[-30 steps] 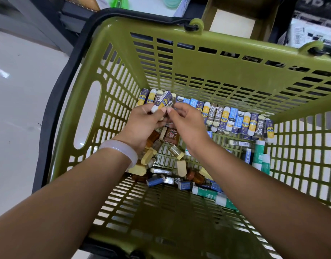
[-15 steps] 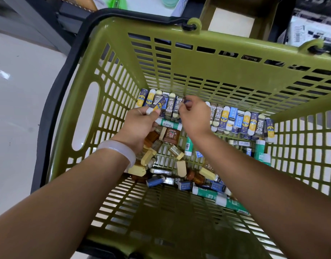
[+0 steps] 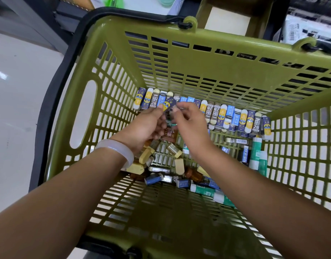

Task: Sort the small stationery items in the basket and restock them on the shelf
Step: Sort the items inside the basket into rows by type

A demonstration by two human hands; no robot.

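Head view: left hand [image 3: 148, 126] pinches an eraser [image 3: 168, 105] mid-frame, right hand [image 3: 191, 124] loosely curled, grip unclear; fumbling could topple the lined row [image 3: 235, 116].

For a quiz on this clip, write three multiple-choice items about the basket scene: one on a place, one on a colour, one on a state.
1. Where does the neat row of erasers stand?
A. along the basket's far wall
B. on the floor outside
C. on the rim

2. What colour is the basket?
A. red
B. olive green
C. white

3. What is the left hand doing?
A. lying flat on the floor
B. gripping the basket handle
C. pinching a blue and yellow eraser

Answers:
1 A, the row lines the bottom of the far wall.
2 B, walls and rim are olive green.
3 C, its fingertips hold the eraser above the pile.
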